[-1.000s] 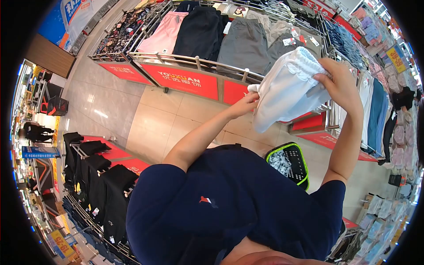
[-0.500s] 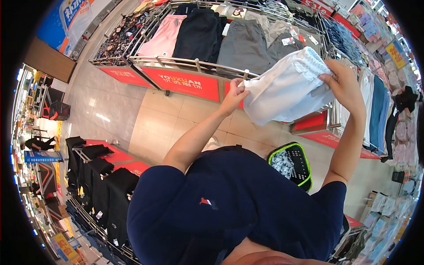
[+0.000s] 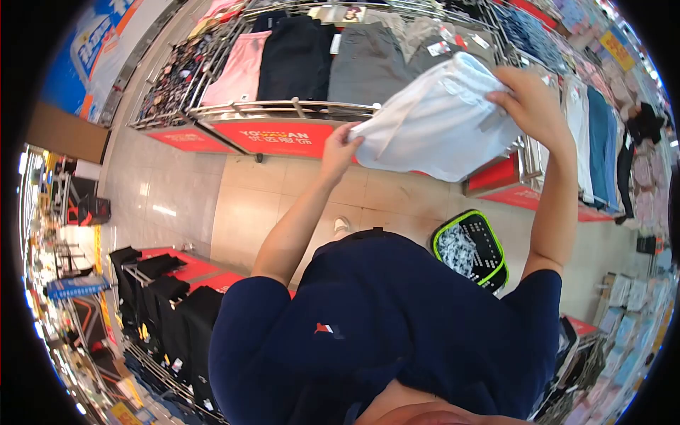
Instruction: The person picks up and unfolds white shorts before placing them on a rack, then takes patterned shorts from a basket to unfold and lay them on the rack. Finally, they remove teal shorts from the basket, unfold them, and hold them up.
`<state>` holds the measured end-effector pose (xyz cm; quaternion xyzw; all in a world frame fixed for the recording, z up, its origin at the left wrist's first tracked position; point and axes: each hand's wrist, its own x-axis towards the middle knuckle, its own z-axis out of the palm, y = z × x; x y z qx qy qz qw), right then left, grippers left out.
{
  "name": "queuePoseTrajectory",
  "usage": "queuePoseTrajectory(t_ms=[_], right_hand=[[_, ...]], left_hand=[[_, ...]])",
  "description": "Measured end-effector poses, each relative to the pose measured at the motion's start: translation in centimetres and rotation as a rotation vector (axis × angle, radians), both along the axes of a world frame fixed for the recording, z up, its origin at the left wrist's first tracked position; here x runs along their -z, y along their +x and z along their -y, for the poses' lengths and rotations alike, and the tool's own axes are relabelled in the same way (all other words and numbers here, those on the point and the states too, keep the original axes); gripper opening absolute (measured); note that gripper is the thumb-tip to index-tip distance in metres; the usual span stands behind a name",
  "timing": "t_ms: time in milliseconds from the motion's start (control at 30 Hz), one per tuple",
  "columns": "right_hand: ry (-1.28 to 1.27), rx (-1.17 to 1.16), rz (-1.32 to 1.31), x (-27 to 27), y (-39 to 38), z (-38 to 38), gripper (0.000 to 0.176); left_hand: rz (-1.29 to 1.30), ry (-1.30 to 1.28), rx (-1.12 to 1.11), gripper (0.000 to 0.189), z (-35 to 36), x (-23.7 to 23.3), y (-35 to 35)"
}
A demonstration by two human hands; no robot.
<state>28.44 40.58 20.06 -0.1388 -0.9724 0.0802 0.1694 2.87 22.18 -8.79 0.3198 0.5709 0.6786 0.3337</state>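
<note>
White shorts (image 3: 432, 120) with a gathered waistband hang stretched between my two hands, in front of the clothes display. My left hand (image 3: 342, 149) pinches the lower edge of the fabric at its left side. At the waistband on the right, my right hand (image 3: 520, 103) grips the cloth between thumb and fingers. Behind the shorts lie grey trousers (image 3: 368, 67), black trousers (image 3: 294, 60) and pink trousers (image 3: 237, 71) on the rack.
A metal rail (image 3: 248, 108) edges the display above red panels (image 3: 283, 138). A black basket with a green rim (image 3: 504, 258) stands on the floor, holding patterned cloth (image 3: 457, 249). Black garments (image 3: 198, 319) hang at lower left; more clothes (image 3: 595, 149) hang at right.
The shorts and both hands have shifted left in view and slightly up. The shorts are spread wider, with their lower edge more open. The surroundings have shifted a little with the camera.
</note>
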Motion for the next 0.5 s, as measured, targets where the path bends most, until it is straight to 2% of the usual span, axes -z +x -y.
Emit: queuePoseTrajectory(t_ms=[133, 233, 300, 333, 433, 500], right_hand=[[0.06, -0.012, -0.025, 0.3, 0.3, -0.5, 0.029], [0.089, -0.016, -0.057, 0.4, -0.3, -0.6, 0.027], [0.095, -0.026, -0.032, 0.0, -0.4, -1.0, 0.028], [-0.046, -0.025, -0.072, -0.5, -0.3, -1.3, 0.028], [0.112, 0.056, 0.141, -3.1, -1.6, -2.3, 0.027], [-0.174, 0.081, 0.067, -4.6, -1.7, -2.7, 0.026]], left_hand=[[-0.303, -0.185, -0.166, 0.024, 1.3, 0.7, -1.9], [-0.849, -0.052, -0.324, 0.022, 1.6, 0.5, -3.0], [-0.47, 0.116, -0.241, 0.021, 1.4, -1.1, -2.4], [-0.275, 0.191, -0.199, 0.02, 1.1, -1.9, -2.1], [-0.462, 0.036, -0.158, 0.017, 1.9, -2.9, -3.4], [-0.553, 0.052, -0.179, 0.015, 1.7, -3.5, -4.5]])
